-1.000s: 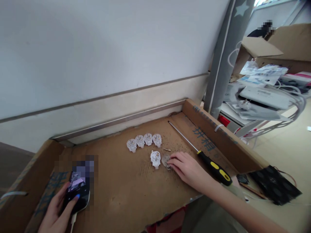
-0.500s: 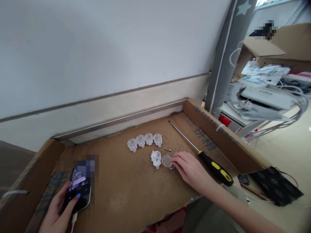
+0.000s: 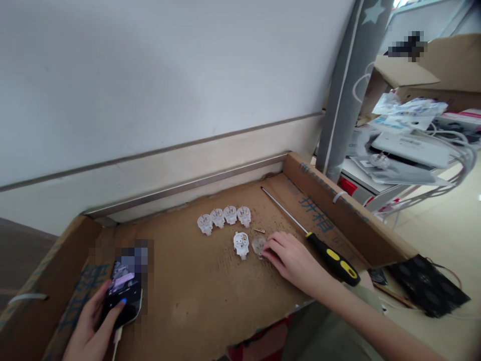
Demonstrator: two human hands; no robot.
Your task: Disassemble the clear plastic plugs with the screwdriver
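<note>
On the cardboard tray point(image 3: 195, 296) lining the tabletop, R hand point(image 3: 291, 260) lies palm-down w/ fingertips point(image 3: 267, 249) on a small clear plastic cap point(image 3: 258, 245); can't tell whether the grip is pinching it or just pressing on it. Cap sits just beside a white plastic part point(image 3: 241, 244), to its R. Behind these, a row of four more white parts point(image 3: 224, 217), side by side. A tiny metal pin point(image 3: 259, 230) lies betw. the row and the cap. Screwdriver point(image 3: 330, 255), black/yellow handle, lies diagonally just R of the R hand, shaft pointing toward the back wall. L hand point(image 3: 92, 326), near-left corner, is wrapped around a phone point(image 3: 122, 296), thumb on screen; white cable hangs from its lower end.
</note>
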